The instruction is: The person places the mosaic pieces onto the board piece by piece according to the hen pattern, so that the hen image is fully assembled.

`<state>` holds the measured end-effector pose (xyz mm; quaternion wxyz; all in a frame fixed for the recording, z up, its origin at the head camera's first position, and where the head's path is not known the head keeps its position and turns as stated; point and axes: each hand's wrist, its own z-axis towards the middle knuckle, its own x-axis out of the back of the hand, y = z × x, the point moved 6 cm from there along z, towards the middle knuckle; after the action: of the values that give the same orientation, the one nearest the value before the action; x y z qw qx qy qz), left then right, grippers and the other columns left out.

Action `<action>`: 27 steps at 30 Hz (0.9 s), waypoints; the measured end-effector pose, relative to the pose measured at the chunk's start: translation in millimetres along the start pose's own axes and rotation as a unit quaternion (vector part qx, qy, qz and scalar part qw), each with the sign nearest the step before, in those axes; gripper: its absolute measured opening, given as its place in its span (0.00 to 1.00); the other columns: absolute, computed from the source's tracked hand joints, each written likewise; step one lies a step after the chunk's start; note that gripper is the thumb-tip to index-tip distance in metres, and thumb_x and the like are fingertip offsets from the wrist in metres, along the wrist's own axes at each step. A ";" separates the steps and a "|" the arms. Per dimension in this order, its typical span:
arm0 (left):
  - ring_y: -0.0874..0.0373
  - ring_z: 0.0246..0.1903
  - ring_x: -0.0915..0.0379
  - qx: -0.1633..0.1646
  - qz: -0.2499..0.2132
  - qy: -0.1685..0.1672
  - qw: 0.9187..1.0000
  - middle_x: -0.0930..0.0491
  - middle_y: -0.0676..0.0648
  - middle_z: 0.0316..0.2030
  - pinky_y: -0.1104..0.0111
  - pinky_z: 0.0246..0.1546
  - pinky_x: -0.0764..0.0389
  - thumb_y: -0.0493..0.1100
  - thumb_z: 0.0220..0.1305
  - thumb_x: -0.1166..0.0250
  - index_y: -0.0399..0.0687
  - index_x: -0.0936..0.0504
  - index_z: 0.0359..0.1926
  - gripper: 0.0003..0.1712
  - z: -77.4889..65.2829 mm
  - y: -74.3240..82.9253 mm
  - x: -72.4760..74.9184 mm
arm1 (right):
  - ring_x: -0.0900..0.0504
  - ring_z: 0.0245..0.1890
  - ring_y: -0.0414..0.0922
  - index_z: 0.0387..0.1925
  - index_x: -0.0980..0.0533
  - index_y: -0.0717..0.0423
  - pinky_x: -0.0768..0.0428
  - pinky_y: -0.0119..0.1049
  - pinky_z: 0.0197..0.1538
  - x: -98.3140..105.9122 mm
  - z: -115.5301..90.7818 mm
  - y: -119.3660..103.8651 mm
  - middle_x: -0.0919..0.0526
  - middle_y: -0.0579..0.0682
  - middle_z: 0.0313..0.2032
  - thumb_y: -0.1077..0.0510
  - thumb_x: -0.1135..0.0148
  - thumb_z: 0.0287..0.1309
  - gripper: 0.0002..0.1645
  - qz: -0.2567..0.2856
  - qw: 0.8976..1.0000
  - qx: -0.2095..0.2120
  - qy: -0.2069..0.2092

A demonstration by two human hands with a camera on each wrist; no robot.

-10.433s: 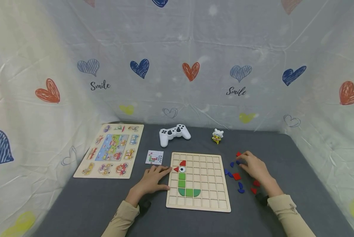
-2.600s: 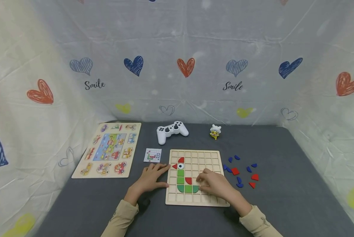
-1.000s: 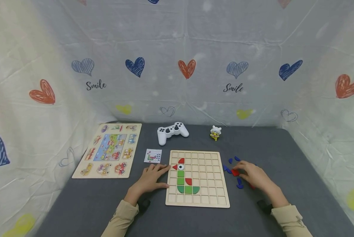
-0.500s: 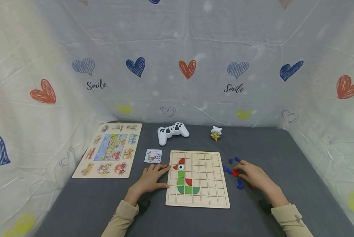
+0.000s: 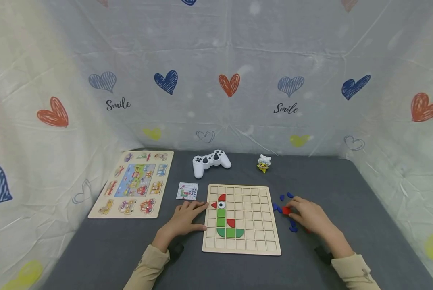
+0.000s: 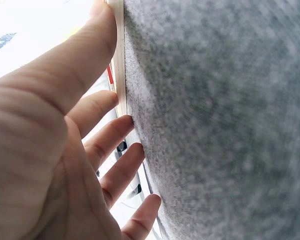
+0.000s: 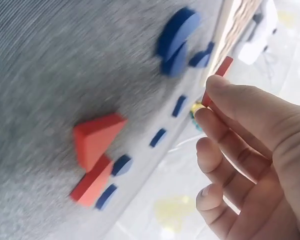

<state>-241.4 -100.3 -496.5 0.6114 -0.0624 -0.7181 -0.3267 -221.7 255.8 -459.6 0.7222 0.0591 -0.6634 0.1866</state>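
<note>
A wooden grid board (image 5: 254,209) carries green pieces (image 5: 221,222), red pieces (image 5: 231,222) and a round eye piece (image 5: 221,205) laid out like a bird. My left hand (image 5: 182,221) touches the board's left edge, fingers spread; in the left wrist view the thumb and fingertips rest along its side. Right of the board, my right hand (image 5: 312,215) pinches a red square tile (image 5: 286,210) between thumb and index finger. The right wrist view shows that tile (image 7: 224,66) edge-on, raised off the cloth. Two other red pieces (image 7: 97,137) lie nearby, mostly covered by my hand in the head view.
Several blue pieces (image 5: 293,229) lie scattered around my right hand. Behind the board are a small pattern card (image 5: 187,191), a white game controller (image 5: 211,161) and a small figurine (image 5: 264,163). A vehicle picture puzzle (image 5: 131,185) lies at the left.
Since the oldest frame, a red quarter-round piece has come onto the board. My right hand has gone from the board back to the loose pieces and lifted the red square tile. My left hand stays put.
</note>
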 end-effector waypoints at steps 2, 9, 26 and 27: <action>0.48 0.52 0.42 -0.001 -0.001 0.002 1.000 0.34 0.46 0.61 0.44 0.54 0.43 0.64 0.51 0.36 0.54 0.38 0.68 0.46 0.3 -1.5 -1.5 | 0.22 0.30 0.41 0.38 0.19 0.51 0.24 0.37 0.30 1.0 0.3 -4.4 0.22 0.45 0.35 0.57 0.30 0.48 0.13 0.006 1.000 0.000 0.001; 0.49 0.52 0.42 0.005 0.000 -0.001 1.000 0.35 0.47 0.61 0.44 0.54 0.43 0.64 0.51 0.36 0.55 0.38 0.68 0.46 1.2 -3.1 -3.4 | 0.22 0.32 0.40 0.38 0.18 0.52 0.24 0.35 0.32 0.6 2.2 -17.5 0.22 0.44 0.35 0.58 0.30 0.47 0.13 0.034 0.999 0.009 0.019; 0.49 0.52 0.41 0.008 0.004 -0.005 1.000 0.35 0.47 0.61 0.44 0.54 0.43 0.63 0.51 0.36 0.54 0.38 0.68 0.45 0.0 -0.7 -0.8 | 0.24 0.28 0.38 0.38 0.18 0.50 0.29 0.29 0.27 -9.2 11.2 -55.3 0.22 0.42 0.35 0.55 0.29 0.46 0.14 0.046 0.998 0.045 0.018; 0.48 0.52 0.42 0.008 0.002 -0.004 1.000 0.35 0.47 0.61 0.45 0.54 0.43 0.63 0.51 0.35 0.54 0.38 0.68 0.45 0.0 -0.5 -0.7 | 0.25 0.27 0.37 0.38 0.18 0.50 0.30 0.28 0.26 -9.1 11.7 -57.7 0.22 0.42 0.35 0.56 0.29 0.46 0.14 0.048 0.998 0.048 0.019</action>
<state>-241.5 -100.5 -497.3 0.6097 -0.0597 -0.7230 -0.3194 -213.0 196.9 -457.8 0.7211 0.0586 -0.6422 0.2534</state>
